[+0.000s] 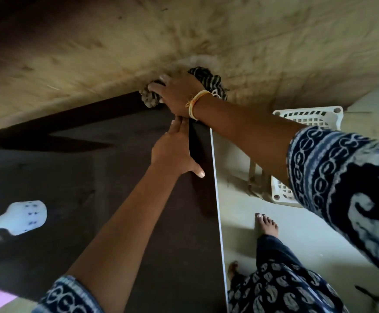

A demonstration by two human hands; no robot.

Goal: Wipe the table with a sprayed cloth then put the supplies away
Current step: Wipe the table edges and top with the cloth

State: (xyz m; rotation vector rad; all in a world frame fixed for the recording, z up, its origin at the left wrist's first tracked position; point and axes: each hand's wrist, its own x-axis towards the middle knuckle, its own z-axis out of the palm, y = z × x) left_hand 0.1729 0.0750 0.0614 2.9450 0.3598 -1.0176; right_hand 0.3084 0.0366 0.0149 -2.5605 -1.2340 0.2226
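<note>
A dark brown table (93,177) fills the left and middle of the head view, its right edge lined with a thin white strip. My right hand (179,93) presses a crumpled black-and-white striped cloth (206,80) at the table's far right corner; the cloth bulges out on both sides of the hand. My left hand (175,152) lies flat on the table just below it, fingers together and pointing at the corner, thumb spread toward the right edge. A white spray bottle (19,219) with small blue marks lies or leans at the table's left side, partly cut off by the frame.
A white perforated plastic stool or basket (308,116) stands on the pale floor right of the table, partly behind my right arm. My bare feet (266,224) are on the floor beside the table's right edge. A stained beige wall (251,37) rises beyond the table.
</note>
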